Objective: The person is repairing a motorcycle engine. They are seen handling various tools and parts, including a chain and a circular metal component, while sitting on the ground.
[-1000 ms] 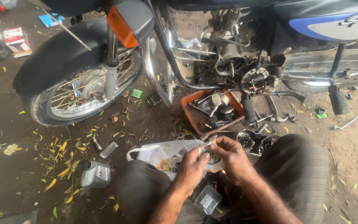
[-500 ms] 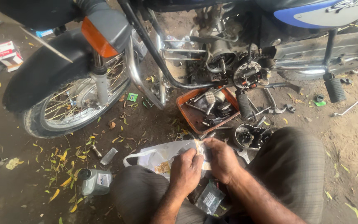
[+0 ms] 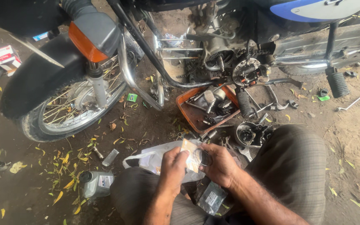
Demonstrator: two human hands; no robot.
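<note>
Head camera, looking down: a person squats on dirt ground beside a motorcycle whose front wheel fills the upper left of the frame. At lower centre, the left hand and the right hand meet over a small clear packet with a tan card inside. The left grip is closed on the packet's left edge, thumb on top. The right grip pinches its right side, fingers curled around what may be a dark ring, though the view there is too poor to be sure. The packet sits between both hands, just above a white plastic bag lying across the person's knees.

Just above the hands, an orange tray of metal parts rests on the ground under the engine, with a round engine cover to its right. A grey oil bottle lies at lower left among yellow leaves. A second small packet lies between the person's legs at bottom centre.
</note>
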